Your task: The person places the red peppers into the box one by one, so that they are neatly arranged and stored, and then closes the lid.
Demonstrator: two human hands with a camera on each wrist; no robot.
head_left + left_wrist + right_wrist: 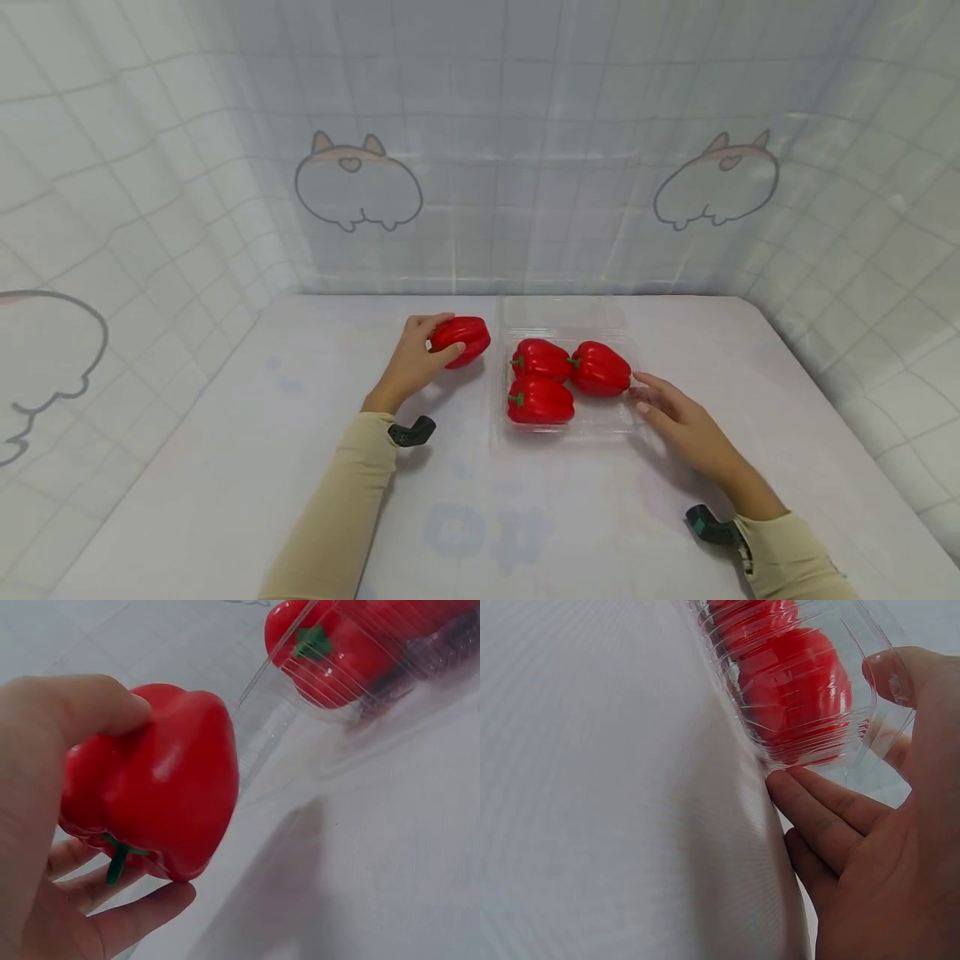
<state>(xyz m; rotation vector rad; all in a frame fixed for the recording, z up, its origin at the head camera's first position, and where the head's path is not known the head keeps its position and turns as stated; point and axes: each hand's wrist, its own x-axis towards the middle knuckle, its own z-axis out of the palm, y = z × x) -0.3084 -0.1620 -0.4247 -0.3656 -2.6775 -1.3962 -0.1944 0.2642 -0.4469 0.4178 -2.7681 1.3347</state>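
Note:
My left hand (414, 358) grips a red bell pepper (467, 340) to the left of the clear plastic container. In the left wrist view its thumb lies across the bell pepper (172, 772), fingers beneath, and the green stem points down towards the palm. Three more red bell peppers lie in the container (607, 421): one at back left (542, 360), one at back right (602, 369), one at front left (542, 402). At the container's right side is my right hand (686, 429), its fingers loosely extended with fingertips (784, 784) right at the wall and its thumb by the rim.
The container's clear lid (562, 313) lies folded back behind it. White table surface (465, 475) extends in front and to both sides. Curtains with a grid pattern (525, 183) hang behind and at the sides.

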